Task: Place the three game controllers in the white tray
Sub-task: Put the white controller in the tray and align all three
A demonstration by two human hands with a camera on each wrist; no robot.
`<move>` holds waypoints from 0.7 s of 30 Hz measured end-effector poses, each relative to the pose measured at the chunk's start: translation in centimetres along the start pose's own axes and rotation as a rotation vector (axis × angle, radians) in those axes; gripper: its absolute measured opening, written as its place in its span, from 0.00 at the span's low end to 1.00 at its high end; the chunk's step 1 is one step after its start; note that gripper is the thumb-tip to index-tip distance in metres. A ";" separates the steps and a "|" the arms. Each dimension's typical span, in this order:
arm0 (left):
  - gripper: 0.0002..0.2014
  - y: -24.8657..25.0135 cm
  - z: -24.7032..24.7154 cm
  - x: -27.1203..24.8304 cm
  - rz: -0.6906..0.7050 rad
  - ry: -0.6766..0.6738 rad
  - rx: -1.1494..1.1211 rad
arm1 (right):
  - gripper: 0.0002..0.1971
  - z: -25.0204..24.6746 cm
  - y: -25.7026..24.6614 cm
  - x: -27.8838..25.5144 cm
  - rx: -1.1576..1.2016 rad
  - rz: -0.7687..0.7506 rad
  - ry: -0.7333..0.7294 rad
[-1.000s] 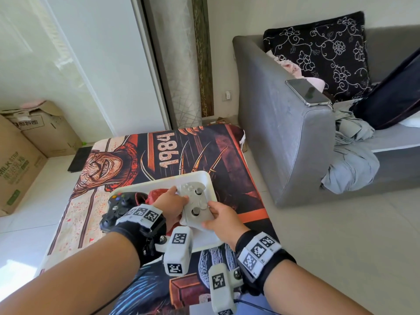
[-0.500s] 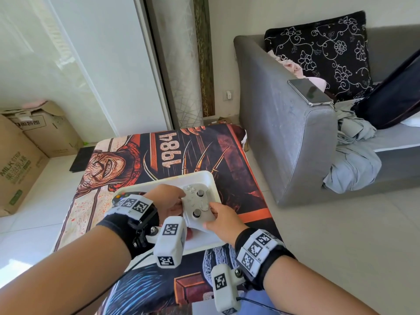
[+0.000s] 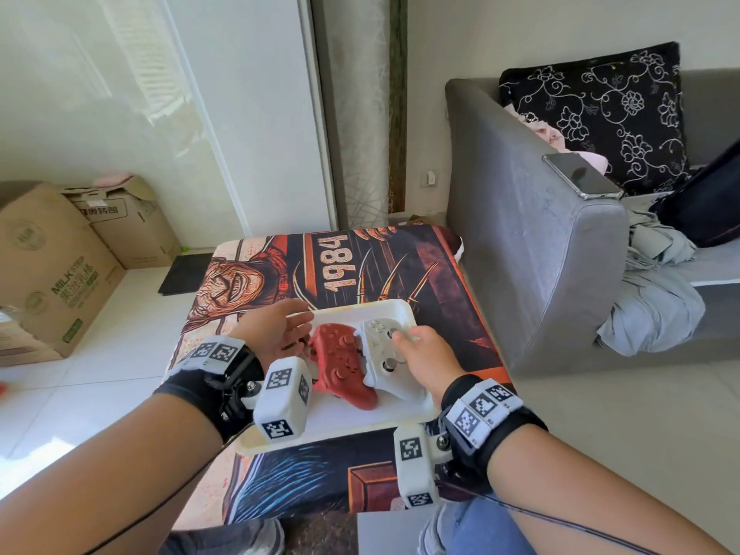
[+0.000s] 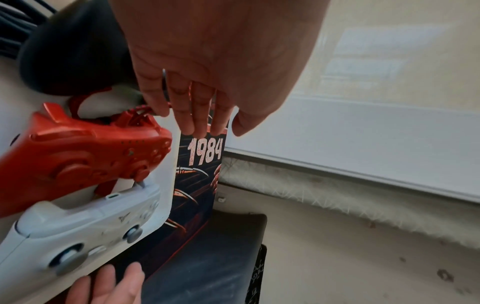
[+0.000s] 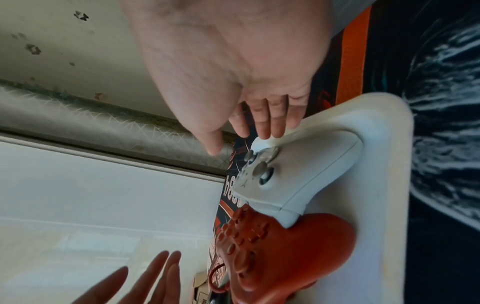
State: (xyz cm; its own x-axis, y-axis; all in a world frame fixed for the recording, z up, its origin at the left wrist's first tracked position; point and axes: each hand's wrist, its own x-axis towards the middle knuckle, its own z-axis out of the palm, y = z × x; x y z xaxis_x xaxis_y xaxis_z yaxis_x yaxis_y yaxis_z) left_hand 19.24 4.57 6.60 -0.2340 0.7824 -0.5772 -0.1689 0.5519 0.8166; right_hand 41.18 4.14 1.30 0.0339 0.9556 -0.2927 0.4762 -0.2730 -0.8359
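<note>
From the head view, the white tray (image 3: 404,310) sits on the desk (image 3: 440,270), whose cover is printed with "1984". In the tray the red controller (image 3: 342,364) and the white controller (image 3: 386,354) lie side by side, touching. The left hand (image 3: 272,328) hovers at the tray's left edge with fingers straight and released, holding nothing. The right hand (image 3: 424,356) rests over the white controller's right side; from here I cannot tell whether it grips. The black controller is hidden behind the left hand and wrist gear.

The left wrist view adds that black controller (image 4: 75,57), dark and blurred, just above the red one's strap, and shows the left fingers (image 4: 187,109) extended and free.

The right wrist view settles the right fingers (image 5: 270,121): straight, tips touching the white controller's top edge, thumb lifted clear, so nothing is grasped.

A second ago both hands clasped the white controller above the tray; now it lies in the tray and both hands have let go.
</note>
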 end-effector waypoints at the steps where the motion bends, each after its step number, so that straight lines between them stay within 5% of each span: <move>1: 0.06 0.1 -0.7 0.0 0.010 0.013 -0.034 | 0.20 0.2 -0.3 -0.1 -0.004 -0.013 0.029; 8: 0.14 0.3 -5.3 -0.3 0.070 0.126 -0.003 | 0.24 1.6 -1.4 0.8 0.056 0.054 0.155; 14: 0.38 -3.1 -8.0 0.9 0.061 0.216 0.205 | 0.28 2.1 -0.7 0.7 -0.104 0.255 0.203; 21: 0.27 -6.5 -7.7 1.1 -0.070 0.210 0.036 | 0.37 2.8 0.8 0.3 0.045 0.384 0.218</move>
State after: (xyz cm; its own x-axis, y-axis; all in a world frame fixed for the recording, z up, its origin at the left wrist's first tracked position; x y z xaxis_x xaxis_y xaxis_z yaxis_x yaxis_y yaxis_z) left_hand 12.72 -0.39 0.60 -0.4176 0.6667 -0.6174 -0.1588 0.6155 0.7720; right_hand 39.13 3.89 -0.78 0.3882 0.7834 -0.4854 0.3542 -0.6131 -0.7061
